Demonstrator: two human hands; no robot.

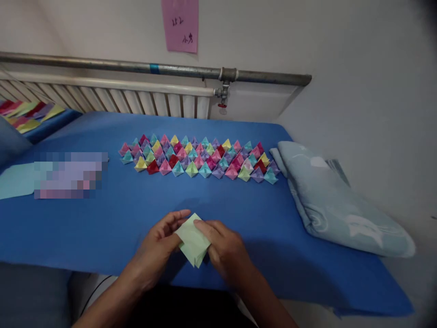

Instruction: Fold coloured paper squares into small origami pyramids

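A pale green sheet of folding paper, folded into a small layered square, is held corner-up above the near edge of the blue surface. My right hand grips its right side, thumb on the front face and the other fingers behind. On the left side, my left hand has its thumb at the paper's edge, the fingertips partly hidden behind it. Beyond both hands stand several rows of small folded paper boats in pink, red, yellow, green, blue and purple.
A folded grey-green blanket lies at the right by the wall. To the left are a light teal sheet and a pixelated patch. A radiator and metal pipe run along the back. More coloured paper shows at far left.
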